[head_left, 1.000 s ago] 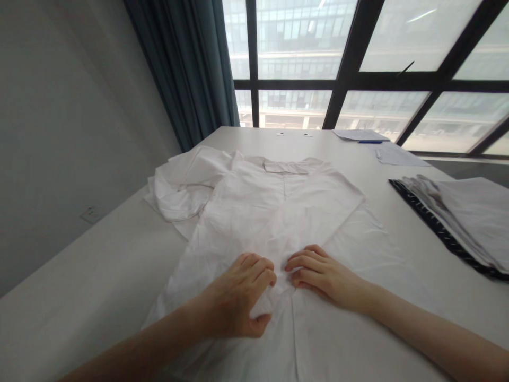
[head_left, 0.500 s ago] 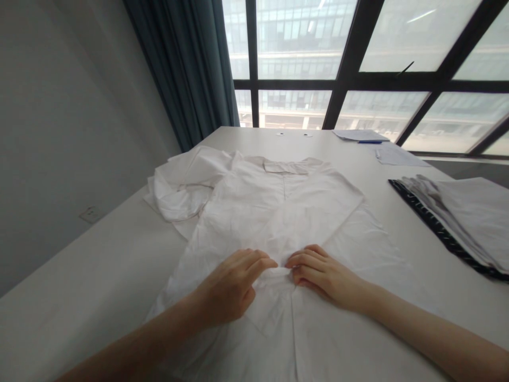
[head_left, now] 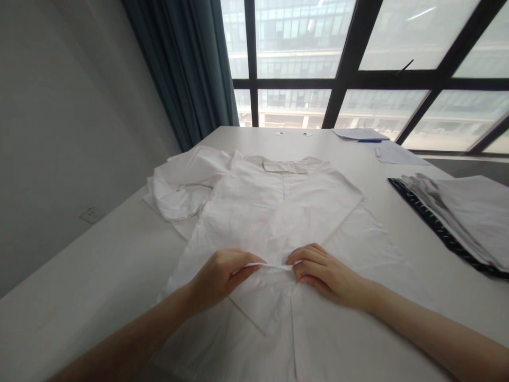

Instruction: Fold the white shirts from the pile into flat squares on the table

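A white shirt point(head_left: 254, 207) lies spread over the table, its collar point(head_left: 284, 167) toward the window. One sleeve point(head_left: 186, 180) is bunched at the upper left. On the right a layer of cloth folds inward along a slanting edge. Near the middle of the shirt, a narrow edge of fabric point(head_left: 276, 267) is lifted between both hands. My left hand point(head_left: 225, 270) pinches this edge between thumb and fingers. My right hand point(head_left: 324, 273) rests on the shirt with curled fingers closed on the other end of the same edge.
A stack of folded white cloth point(head_left: 477, 212) lies at the right on a black patterned item point(head_left: 437, 228). Papers point(head_left: 401, 154) and a blue pen point(head_left: 369, 140) are at the table's far right. A curtain point(head_left: 191, 69), wall and window border the table point(head_left: 103, 265).
My left hand has shifted slightly left along the edge and now pinches it more flatly, showing a longer raised strip. The right hand stays almost in place.
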Available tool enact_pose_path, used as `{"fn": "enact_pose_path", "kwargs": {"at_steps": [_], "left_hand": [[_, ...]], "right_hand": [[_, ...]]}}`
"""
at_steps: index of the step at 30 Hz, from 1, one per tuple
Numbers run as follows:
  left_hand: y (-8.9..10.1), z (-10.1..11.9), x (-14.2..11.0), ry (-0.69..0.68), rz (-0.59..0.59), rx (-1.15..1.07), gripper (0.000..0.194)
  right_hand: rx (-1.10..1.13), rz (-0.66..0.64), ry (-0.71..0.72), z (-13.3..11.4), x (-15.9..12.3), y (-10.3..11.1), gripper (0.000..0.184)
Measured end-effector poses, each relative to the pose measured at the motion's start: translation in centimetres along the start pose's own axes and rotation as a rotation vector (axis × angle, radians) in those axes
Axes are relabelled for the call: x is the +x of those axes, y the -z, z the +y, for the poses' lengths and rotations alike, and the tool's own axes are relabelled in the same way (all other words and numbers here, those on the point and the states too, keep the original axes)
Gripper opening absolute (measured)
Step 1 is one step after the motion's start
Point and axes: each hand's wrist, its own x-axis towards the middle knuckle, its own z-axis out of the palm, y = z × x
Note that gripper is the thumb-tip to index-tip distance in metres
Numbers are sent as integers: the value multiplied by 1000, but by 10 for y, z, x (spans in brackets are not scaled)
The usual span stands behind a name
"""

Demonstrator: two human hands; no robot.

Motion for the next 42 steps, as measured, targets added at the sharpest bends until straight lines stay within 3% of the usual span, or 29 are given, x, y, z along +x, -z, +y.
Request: {"fn": "enact_pose_path", "kwargs": {"at_steps": [5, 9, 18, 24, 36, 37, 40, 42], "left_hand": [[4, -4, 0, -189, -76, 53, 28], [6, -4, -1, -242, -142, 41, 43], [-2, -11, 3, -18, 105, 394, 11], [-1, -12, 2, 202, 86, 575, 15], [0, -9, 1, 253, 43, 607, 8], [-2, -7, 1, 249, 54, 625, 5], [-8, 2, 0, 138, 68, 637, 21], [-12, 11, -2, 3, -31, 579, 31]], "right_hand": [[0, -8, 6, 0, 0, 0, 15], [-30, -37, 31, -1, 1, 1, 14], [-6, 29, 23, 1, 0, 1, 15], [-151, 15, -16, 2, 1, 0, 15], [-84, -43, -4, 6, 0, 3, 23], [-70, -42, -6, 6, 0, 3, 24], [-20, -32, -22, 7, 0, 4, 25], [-8, 7, -63, 8, 0, 3, 26]]}}
